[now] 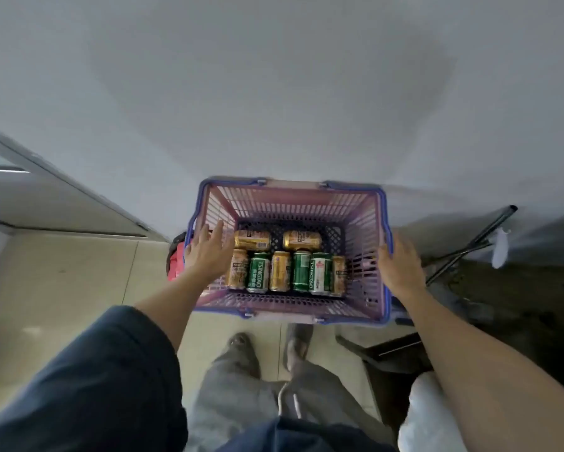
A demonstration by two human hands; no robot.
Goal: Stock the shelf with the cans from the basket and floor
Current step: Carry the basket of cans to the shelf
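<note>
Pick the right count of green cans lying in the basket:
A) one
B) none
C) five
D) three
D: three green cans lie in the front row of the basket, mixed in with gold cans.

basket: pink slatted plastic basket with blue rim (306,199), above a tiled floor (62,272)
cans: gold cans (253,240) and green cans (258,272) lie on their sides on the basket's bottom
left hand (207,252): fingers spread at the basket's left rim
right hand (401,265): on the right rim
</note>
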